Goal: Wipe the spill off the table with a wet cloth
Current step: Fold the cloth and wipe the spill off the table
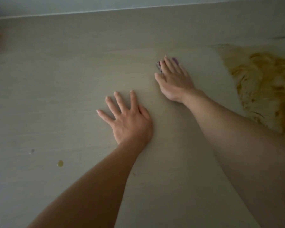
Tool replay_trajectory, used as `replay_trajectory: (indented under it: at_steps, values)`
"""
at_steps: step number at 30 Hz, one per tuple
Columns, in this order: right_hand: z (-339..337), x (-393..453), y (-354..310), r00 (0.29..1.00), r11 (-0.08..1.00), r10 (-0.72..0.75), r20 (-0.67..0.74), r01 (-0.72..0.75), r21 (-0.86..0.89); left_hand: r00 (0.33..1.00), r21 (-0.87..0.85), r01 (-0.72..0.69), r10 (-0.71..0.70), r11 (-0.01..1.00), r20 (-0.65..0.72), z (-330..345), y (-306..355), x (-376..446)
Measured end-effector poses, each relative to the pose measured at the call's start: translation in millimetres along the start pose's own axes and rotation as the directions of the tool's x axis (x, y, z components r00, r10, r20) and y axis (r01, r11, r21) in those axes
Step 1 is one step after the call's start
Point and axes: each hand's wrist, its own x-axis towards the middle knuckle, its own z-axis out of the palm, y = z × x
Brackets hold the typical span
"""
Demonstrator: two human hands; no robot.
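Nearest, a small yellow droplet (60, 163) is sitting on the pale table (56, 89), left of the forearms. Beyond it, the left hand (128, 120) is lying flat, fingers straight and spread, palm down on the bare surface and holding nothing. Farther on, the right hand (173, 78) is pressing down with straight fingers on what seems to be a purplish cloth (158, 65), mostly hidden beneath them. Well to its right, the yellow-brown spill (260, 83) is smearing the tabletop, apart from the cloth.
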Motion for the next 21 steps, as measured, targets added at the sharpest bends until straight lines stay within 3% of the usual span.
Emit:
replay_trajectory:
  at_steps: [6, 9, 12, 17, 21]
  values:
    - [-20, 9, 70, 0.956, 0.958, 0.285, -0.071, -0.283, 0.040, 1.000, 0.046, -0.007, 0.006, 0.999, 0.010, 3, 1, 1]
    - [-24, 35, 64, 0.934, 0.936, 0.350, -0.078, -0.345, 0.063, 1.000, 0.055, -0.006, 0.006, 0.998, 0.013, 3, 0, 1]
    - [-23, 45, 31, 0.963, 0.960, 0.271, -0.004, -0.270, 0.072, 1.000, 0.051, -0.011, 0.011, 0.999, 0.014, 3, -1, 1]
    - [-7, 8, -11, 0.999, 0.999, 0.012, 0.037, -0.013, 0.034, 1.000, 0.062, -0.002, 0.002, 0.998, -0.001, 6, -1, 2]
    - [-2, -46, -4, 0.999, 1.000, -0.017, 0.028, 0.017, 0.004, 1.000, 0.064, -0.007, 0.008, 0.998, -0.003, 5, 0, -2]
